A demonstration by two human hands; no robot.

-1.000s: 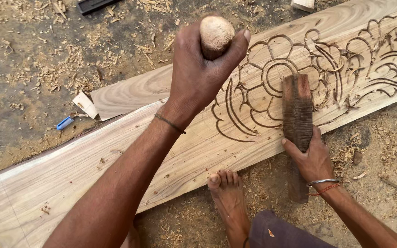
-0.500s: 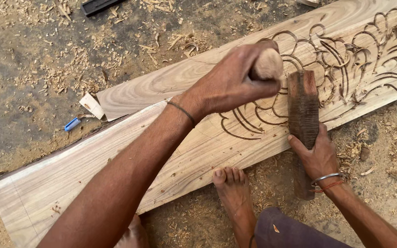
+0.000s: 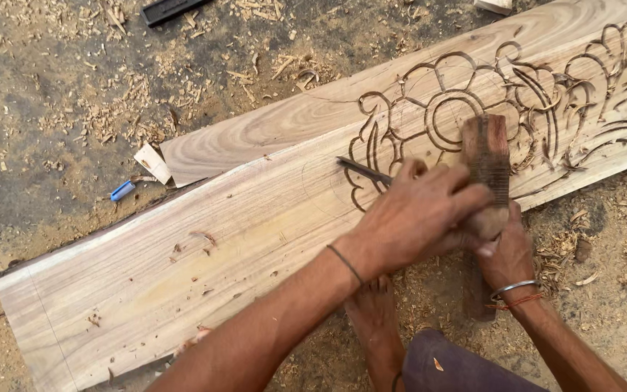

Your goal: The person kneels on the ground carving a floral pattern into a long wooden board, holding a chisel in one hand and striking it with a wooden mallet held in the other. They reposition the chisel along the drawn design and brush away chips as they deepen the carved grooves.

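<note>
Chisel [image 3: 363,170] lies with its tip on the carved plank [image 3: 255,218]; left hand [image 3: 419,214] fingers wrap it, right hand [image 3: 506,250] fingers grip the wooden mallet [image 3: 486,156].

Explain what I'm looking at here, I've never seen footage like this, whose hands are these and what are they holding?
No machine here: a camera on a person's head looks down at their two bare hands. The left hand has a closed grip on a chisel, its dark blade on a long wooden plank carved with flowers. The right hand grips a flat wooden mallet. Wood shavings cover the ground; a bare foot shows below.
</note>
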